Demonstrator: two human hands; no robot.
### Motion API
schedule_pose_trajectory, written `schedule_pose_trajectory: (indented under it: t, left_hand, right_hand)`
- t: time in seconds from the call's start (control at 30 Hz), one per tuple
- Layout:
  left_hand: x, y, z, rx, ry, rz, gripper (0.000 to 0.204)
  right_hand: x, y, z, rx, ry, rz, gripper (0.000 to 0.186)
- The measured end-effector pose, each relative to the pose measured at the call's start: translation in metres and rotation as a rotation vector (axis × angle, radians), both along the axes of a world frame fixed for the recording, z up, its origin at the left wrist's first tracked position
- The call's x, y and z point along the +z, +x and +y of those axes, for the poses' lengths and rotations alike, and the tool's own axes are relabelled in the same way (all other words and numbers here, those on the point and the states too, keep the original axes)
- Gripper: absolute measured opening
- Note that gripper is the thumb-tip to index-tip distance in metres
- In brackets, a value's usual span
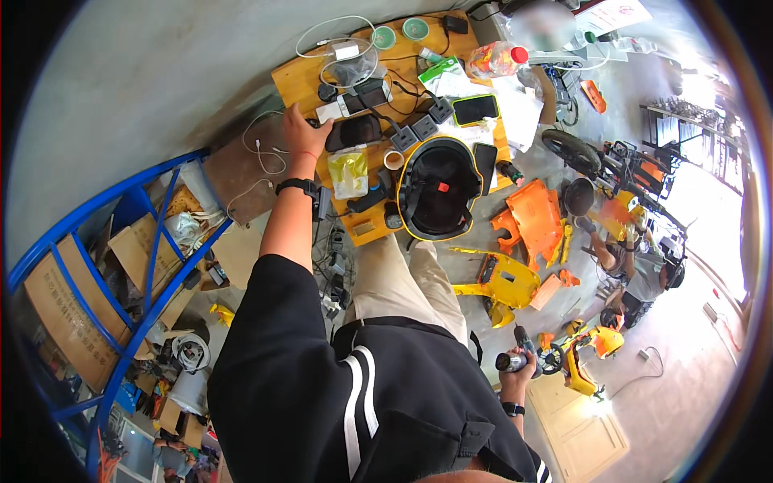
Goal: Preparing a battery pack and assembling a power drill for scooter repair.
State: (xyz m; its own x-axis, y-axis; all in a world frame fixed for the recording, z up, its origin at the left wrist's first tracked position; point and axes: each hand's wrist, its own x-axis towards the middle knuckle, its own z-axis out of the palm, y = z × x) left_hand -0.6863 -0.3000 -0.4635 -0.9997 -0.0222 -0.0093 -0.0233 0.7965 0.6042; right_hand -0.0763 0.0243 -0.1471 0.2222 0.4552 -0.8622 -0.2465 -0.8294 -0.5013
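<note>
My left hand (304,135) is at the left edge of the wooden table (374,229), thumb and forefinger spread apart. A small dark thing shows between them, beside a white strip-shaped device (330,109) and a dark glossy case (353,134). Low on my right side, my right hand (519,377) is closed round a black cordless drill (525,342), whose round end faces up. A yellow helmet (441,233) lies with its dark inside upward on the table's near edge. Left of it rest a dark power tool (369,198) and a yellow-and-white packet (349,175).
Phones (475,109), sockets (425,126), cables and a red-capped bottle (499,58) crowd the table. Orange (531,221) and yellow (511,279) body panels lie on the floor to the right. Another person (644,274) works there near a motorbike frame. A blue metal rack (133,346) stands left.
</note>
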Motion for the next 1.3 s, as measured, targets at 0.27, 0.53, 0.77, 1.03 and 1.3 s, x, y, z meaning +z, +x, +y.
schedule_pose_trajectory:
  t: [0.27,0.53,0.77,1.03,1.3]
  left_hand:
    - [0.010,-0.061,0.026,-0.202,-0.188,-0.205,0.044]
    - [0.080,-0.056,-0.023,-0.074,0.792,-0.281,0.038]
    - [0.237,0.005,0.001,0.068,2.233,-0.676,0.030]
    - [0.390,0.105,0.092,-0.013,2.254,-0.662,0.031]
    - [0.481,0.212,0.213,-0.258,2.166,-0.809,0.034]
  right_hand:
    - [-0.016,-0.049,-0.007,0.174,0.020,0.094,0.021]
    - [-0.019,-0.068,0.011,0.224,0.038,0.194,0.021]
    - [-0.042,-0.054,0.052,0.213,-0.030,0.328,0.019]
    - [-0.013,-0.074,0.137,0.345,0.067,0.584,0.022]
    - [0.079,-0.161,0.195,0.498,0.087,1.339,0.032]
